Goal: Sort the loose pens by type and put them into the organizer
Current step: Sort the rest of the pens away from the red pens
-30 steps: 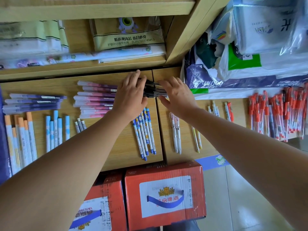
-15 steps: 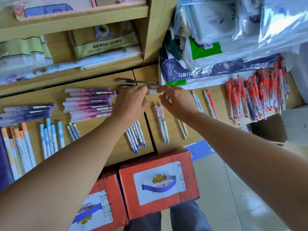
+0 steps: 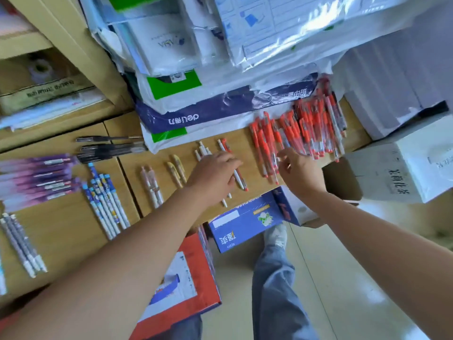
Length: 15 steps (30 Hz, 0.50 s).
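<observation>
Red pens (image 3: 306, 128) lie heaped on the wood counter (image 3: 63, 231). Just left of the heap, the left hand (image 3: 213, 175) rests relaxed fingers on white pens (image 3: 203, 150). At the heap's near edge the right hand (image 3: 300, 171) hovers, fingers loosely parted, gripping nothing visible. Black pens (image 3: 110, 150) lie far left of it.

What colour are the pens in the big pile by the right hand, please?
Orange-red pens, with clear barrels, seen in the head view.
</observation>
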Each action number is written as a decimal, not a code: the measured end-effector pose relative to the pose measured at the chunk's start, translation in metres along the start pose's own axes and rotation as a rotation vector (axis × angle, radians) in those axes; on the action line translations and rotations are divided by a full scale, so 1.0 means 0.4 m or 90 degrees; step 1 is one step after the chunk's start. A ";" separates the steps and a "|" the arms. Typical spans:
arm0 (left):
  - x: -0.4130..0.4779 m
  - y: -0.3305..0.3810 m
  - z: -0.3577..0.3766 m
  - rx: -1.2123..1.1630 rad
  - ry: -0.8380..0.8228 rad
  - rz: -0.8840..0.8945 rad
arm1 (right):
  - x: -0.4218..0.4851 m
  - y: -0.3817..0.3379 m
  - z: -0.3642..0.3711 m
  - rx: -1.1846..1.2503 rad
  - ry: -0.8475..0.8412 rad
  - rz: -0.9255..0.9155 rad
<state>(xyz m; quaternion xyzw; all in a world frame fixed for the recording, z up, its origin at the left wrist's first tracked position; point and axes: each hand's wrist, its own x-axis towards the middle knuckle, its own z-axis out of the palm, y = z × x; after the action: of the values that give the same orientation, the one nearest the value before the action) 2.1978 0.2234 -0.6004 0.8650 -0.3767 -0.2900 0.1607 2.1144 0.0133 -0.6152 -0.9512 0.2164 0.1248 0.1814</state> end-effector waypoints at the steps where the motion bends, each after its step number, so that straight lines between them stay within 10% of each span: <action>1: 0.027 0.027 0.017 0.017 -0.007 -0.002 | 0.008 0.040 -0.007 -0.017 -0.009 0.012; 15: 0.236 0.239 0.144 0.045 0.000 -0.187 | 0.138 0.184 -0.012 -0.129 -0.168 -0.118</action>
<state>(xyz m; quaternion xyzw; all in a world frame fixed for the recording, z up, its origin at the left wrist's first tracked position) 2.1601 0.0861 -0.6338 0.9159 -0.2563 -0.2970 0.0856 2.1299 -0.0706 -0.6498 -0.9558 0.0880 0.2525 0.1221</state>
